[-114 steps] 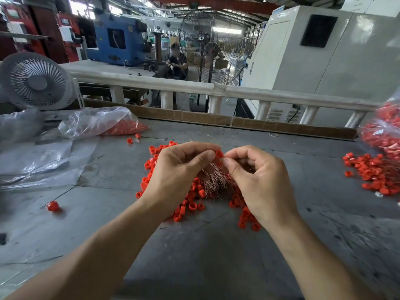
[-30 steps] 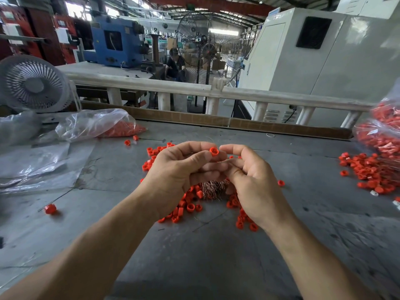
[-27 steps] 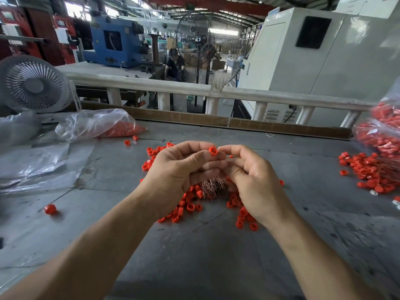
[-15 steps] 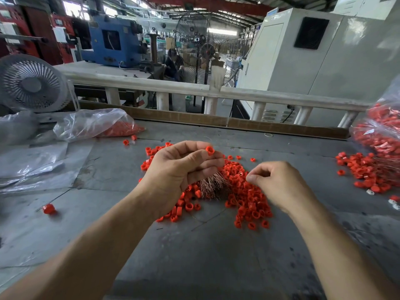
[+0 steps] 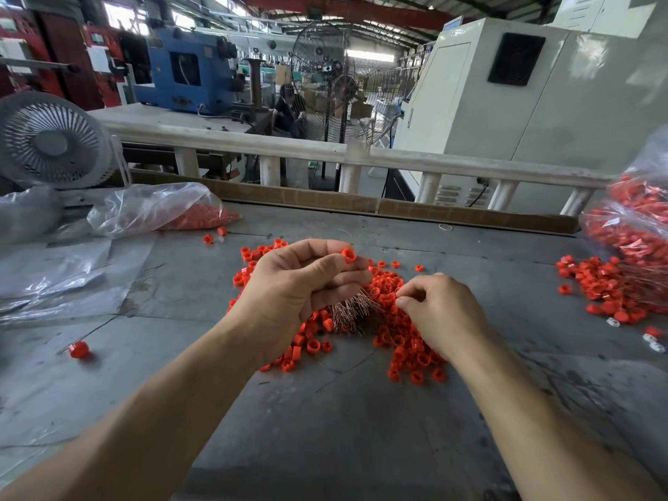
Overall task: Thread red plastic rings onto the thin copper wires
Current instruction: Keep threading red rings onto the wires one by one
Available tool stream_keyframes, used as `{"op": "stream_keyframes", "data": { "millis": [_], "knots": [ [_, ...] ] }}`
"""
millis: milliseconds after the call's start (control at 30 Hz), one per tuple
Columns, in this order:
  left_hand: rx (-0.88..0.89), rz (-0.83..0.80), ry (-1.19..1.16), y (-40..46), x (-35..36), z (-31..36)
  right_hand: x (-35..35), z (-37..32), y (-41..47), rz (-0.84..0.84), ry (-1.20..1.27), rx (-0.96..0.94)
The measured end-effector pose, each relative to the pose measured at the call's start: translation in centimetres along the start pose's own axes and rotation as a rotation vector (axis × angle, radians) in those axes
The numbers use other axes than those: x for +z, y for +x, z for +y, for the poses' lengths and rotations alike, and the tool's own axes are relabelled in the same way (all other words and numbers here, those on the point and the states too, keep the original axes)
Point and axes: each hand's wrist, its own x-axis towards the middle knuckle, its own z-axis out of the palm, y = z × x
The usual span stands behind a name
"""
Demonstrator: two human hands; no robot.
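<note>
Your two hands have come apart since the moment when they met fingertip to fingertip over the pile. Your left hand (image 5: 300, 287) stays raised where it was, pinching one red ring (image 5: 349, 255) between thumb and forefinger, while its lower fingers curl round the bundle of thin copper wires (image 5: 352, 309), whose bristly ends fan out below the palm. Your right hand (image 5: 439, 312) has dropped away to the right and now sits low over the heap of loose red rings (image 5: 392, 312) on the bench (image 5: 343, 428), thumb and forefinger pressed together at the heap's surface; whether they already grip a ring there you cannot tell from this view. With that hand moved off, more of the heap shows than before.

A second scatter of rings (image 5: 607, 287) lies at the bench's right edge beside a clear bag of rings (image 5: 636, 226), and another clear plastic bag (image 5: 159, 209) with red pieces lies at the far left, near a small white fan (image 5: 50, 139). One stray ring (image 5: 79, 348) sits alone at the left.

No brand, label or writing is legible anywhere: the papers on the far machines are too blurred to read.
</note>
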Motion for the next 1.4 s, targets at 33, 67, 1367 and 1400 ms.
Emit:
{"op": "stream_keyframes", "data": {
  "millis": [33,67,1367,1400],
  "knots": [
    [0.0,0.002,0.002,0.0,0.0,0.0,0.1,0.0,0.1,0.012,0.0,-0.006],
    [0.001,0.004,0.004,0.0,0.1,0.0,0.2,-0.1,0.1,0.02,0.001,-0.009],
    [-0.013,0.022,0.01,-0.1,0.4,-0.2,-1.1,-3.6,-1.6,0.006,1.12,-0.149],
    [-0.016,0.023,0.009,-0.1,0.5,-0.2,-1.1,-3.8,-1.8,-0.001,1.145,-0.164]
  ]
}}
